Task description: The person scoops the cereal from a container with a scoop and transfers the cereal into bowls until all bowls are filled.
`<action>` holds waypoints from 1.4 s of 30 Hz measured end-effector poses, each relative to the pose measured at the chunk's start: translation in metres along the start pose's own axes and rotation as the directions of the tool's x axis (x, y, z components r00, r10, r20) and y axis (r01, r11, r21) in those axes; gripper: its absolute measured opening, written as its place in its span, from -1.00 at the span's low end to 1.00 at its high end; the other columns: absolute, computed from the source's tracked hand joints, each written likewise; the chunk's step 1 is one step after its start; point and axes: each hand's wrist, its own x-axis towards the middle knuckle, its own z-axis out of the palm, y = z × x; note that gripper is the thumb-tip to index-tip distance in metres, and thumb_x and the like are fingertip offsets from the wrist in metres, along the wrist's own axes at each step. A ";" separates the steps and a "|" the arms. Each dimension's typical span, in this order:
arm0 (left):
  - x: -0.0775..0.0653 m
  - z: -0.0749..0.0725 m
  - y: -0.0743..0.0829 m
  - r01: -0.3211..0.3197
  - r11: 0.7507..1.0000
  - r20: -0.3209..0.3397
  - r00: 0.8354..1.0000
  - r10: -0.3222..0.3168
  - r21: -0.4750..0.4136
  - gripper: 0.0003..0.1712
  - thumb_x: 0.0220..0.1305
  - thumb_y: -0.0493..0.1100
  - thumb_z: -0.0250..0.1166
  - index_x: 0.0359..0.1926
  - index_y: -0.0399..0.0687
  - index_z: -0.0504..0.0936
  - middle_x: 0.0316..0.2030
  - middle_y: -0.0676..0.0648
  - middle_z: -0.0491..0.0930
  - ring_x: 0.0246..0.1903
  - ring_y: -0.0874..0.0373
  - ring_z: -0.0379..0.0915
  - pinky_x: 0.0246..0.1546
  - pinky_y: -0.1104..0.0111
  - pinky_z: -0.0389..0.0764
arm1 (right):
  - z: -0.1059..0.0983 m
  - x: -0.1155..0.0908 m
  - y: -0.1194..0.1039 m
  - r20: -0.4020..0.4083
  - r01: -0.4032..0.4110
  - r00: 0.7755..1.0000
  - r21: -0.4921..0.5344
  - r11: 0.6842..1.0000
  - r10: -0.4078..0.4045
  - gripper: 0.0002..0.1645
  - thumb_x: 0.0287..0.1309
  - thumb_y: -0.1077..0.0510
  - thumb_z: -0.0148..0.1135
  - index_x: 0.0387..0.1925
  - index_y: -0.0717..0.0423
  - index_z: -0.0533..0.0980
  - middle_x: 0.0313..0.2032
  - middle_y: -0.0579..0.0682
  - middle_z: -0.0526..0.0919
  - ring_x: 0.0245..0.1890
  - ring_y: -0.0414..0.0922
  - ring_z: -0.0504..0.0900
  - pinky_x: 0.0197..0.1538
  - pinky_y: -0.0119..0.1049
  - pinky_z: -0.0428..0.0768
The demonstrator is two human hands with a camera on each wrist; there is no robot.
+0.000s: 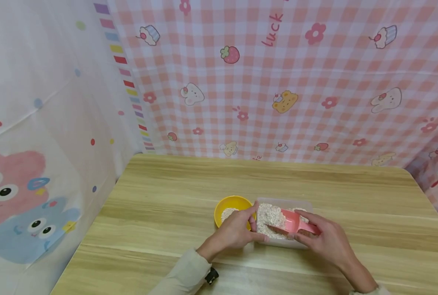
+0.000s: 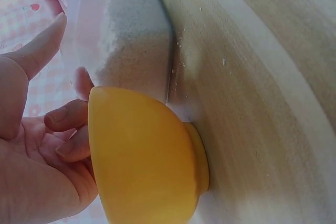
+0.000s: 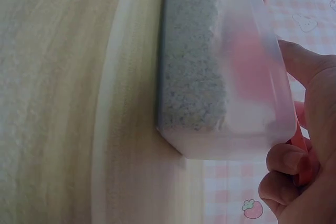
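Note:
A clear plastic box (image 1: 283,242) full of pale flakes that look like rolled oats (image 1: 267,209) stands on the table. My right hand (image 1: 327,239) grips the handle of a pink scoop (image 1: 291,221), which lies in the box with flakes heaped at its front. My left hand (image 1: 235,229) holds the box's left end, thumb near the front corner and fingers toward the back. Partly behind that hand is a yellow bowl (image 1: 229,201) with some flakes inside. In the left wrist view, curled fingers (image 2: 73,142) come between the yellow bowl (image 2: 144,156) and the box (image 2: 131,61).
The wooden table (image 1: 160,196) extends around the box and bowl. A few crumbs (image 2: 224,62) lie on it beside the box. A pink checked curtain (image 1: 211,73) hangs behind, and a white printed cloth (image 1: 56,102) hangs on the left.

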 end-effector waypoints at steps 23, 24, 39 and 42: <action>0.000 -0.001 0.000 0.011 1.000 0.012 1.000 -0.011 0.018 0.16 0.08 0.04 0.52 0.55 -0.07 0.03 -0.47 0.20 0.48 -0.56 0.30 0.29 -0.50 0.49 0.36 | 0.003 -0.002 -0.001 0.019 -0.069 0.997 0.018 0.997 0.069 -0.29 -0.21 0.01 0.64 0.06 0.12 0.63 -0.06 0.26 0.71 -0.09 0.24 0.69 -0.14 0.17 0.59; 0.000 -0.001 0.001 0.011 1.000 0.013 1.000 -0.011 0.022 0.16 0.08 0.04 0.52 0.55 -0.07 0.03 -0.46 0.20 0.48 -0.55 0.30 0.30 -0.49 0.49 0.36 | 0.003 -0.003 -0.001 0.019 -0.069 0.997 0.019 0.997 0.068 -0.29 -0.21 0.01 0.63 0.06 0.12 0.63 -0.06 0.26 0.71 -0.09 0.23 0.69 -0.13 0.17 0.59; -0.009 -0.009 -0.004 -0.039 0.999 -0.065 0.997 0.040 0.011 0.04 0.12 0.12 0.49 0.51 -0.04 0.19 -0.37 0.07 0.48 -0.68 0.31 0.12 -0.63 0.49 0.22 | 0.008 -0.005 0.001 -0.016 -0.057 0.998 0.022 0.998 0.057 -0.31 -0.18 0.02 0.62 0.07 0.12 0.62 -0.08 0.26 0.71 -0.12 0.21 0.69 -0.17 0.12 0.60; -0.016 -0.015 -0.010 -0.036 0.999 -0.099 0.994 0.033 -0.027 -0.01 0.13 0.15 0.47 0.48 -0.05 0.26 -0.27 0.00 0.51 -0.65 0.31 0.13 -0.62 0.48 0.23 | 0.008 -0.006 0.001 -0.045 -0.039 0.998 0.019 0.999 0.040 -0.30 -0.20 0.02 0.62 0.07 0.10 0.62 -0.10 0.22 0.73 -0.18 0.11 0.70 -0.26 -0.02 0.58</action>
